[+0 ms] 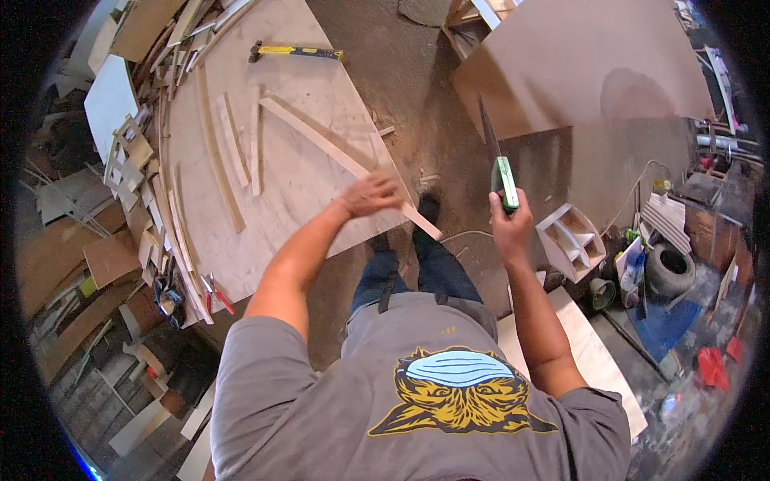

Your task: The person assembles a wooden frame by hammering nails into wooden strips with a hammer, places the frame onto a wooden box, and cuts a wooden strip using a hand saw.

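My left hand (374,195) is closed over a long wooden strip (311,137), its fingers slightly blurred. The strip lies slanted across a plywood sheet (297,208), and its near end sticks out past the sheet's edge. In my right hand (512,224) is a handsaw (504,181), gripped by its green handle. Its narrow blade points up and away, apart from the strip. Several thinner wooden strips (233,140) lie on the plywood to the left of the held one. Farther back on the sheet rests a hammer (298,52) with a yellow and black handle.
Piled wood offcuts (148,172) line the left side. Red-handled pliers (216,295) lie at the sheet's near left corner. A large brown board (553,64) stands at the back right. A small white wooden box (571,243) sits on the floor beside my right arm.
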Action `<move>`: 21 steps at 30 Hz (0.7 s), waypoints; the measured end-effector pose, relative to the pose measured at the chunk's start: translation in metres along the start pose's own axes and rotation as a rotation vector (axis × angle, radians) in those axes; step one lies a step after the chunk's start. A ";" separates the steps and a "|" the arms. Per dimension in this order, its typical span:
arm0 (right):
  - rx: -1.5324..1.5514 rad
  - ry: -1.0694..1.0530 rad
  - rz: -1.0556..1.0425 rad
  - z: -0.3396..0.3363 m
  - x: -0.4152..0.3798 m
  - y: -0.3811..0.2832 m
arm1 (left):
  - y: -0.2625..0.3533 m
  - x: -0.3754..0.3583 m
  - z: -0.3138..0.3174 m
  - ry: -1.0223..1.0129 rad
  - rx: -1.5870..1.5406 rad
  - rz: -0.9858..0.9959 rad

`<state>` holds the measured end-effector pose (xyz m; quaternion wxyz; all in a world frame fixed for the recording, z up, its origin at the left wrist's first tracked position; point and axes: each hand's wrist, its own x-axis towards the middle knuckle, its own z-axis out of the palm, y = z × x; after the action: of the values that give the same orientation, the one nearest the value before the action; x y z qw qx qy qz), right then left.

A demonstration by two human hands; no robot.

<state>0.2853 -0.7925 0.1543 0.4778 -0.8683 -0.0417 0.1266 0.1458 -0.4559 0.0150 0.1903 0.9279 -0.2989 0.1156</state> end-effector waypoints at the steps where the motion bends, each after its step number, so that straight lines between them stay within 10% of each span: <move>1: -0.033 0.014 -0.036 0.004 -0.003 0.005 | -0.014 -0.016 -0.004 -0.031 0.027 -0.015; 10: -0.006 -0.086 0.050 0.030 -0.058 -0.018 | -0.027 -0.002 -0.022 0.019 0.182 -0.524; 15: -0.069 -0.161 0.020 0.035 -0.079 -0.008 | 0.002 0.062 0.030 0.204 0.241 -1.255; 21: -0.025 -0.225 -0.087 0.025 -0.092 -0.022 | 0.003 0.073 0.062 0.301 0.335 -1.349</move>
<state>0.1913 -0.7773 0.1767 0.4641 -0.8519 -0.1344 0.2021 0.2088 -0.5215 -0.0160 0.1142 0.9014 0.3921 0.1440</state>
